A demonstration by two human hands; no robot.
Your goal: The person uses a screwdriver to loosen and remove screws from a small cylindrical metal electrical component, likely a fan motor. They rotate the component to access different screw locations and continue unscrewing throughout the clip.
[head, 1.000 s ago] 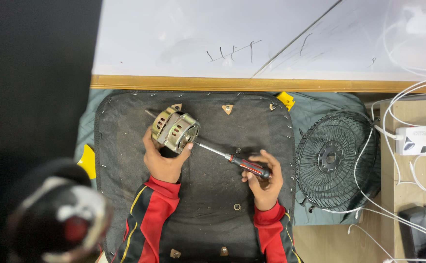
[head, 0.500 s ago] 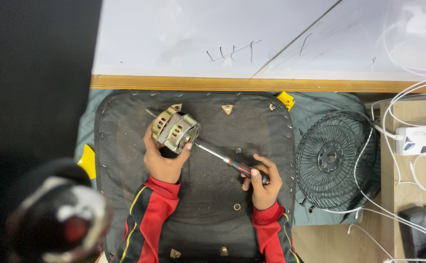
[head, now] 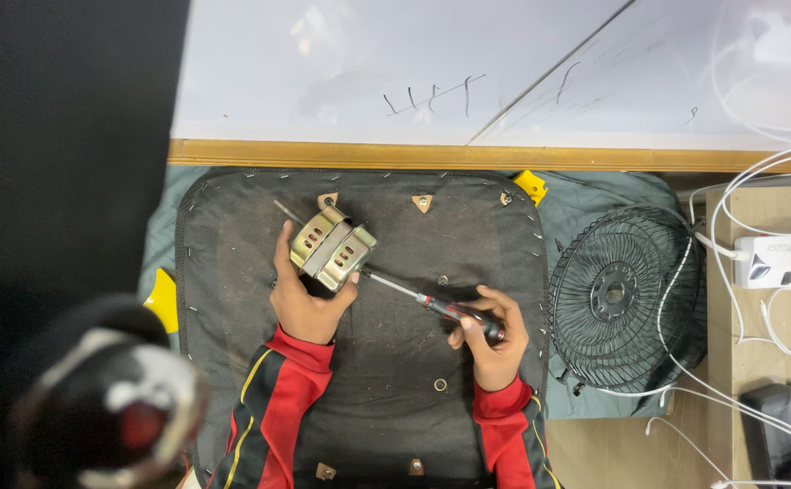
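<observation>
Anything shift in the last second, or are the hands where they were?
Little changed. The right hand slid slightly down the screwdriver handle and regripped it; the tip stays at the motor. The left hand still holds the motor in the same spot on the black pad. The fan guard has not moved.

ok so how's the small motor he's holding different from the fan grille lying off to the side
The fan motor is a compact, brass-coloured metal block with slotted vents; the fan grille is a wide, flat, black wire disc. The motor is held up in the left hand, with the screwdriver in the right hand pointed at it; the grille lies untouched on the grey cloth. Both are metal.
</observation>
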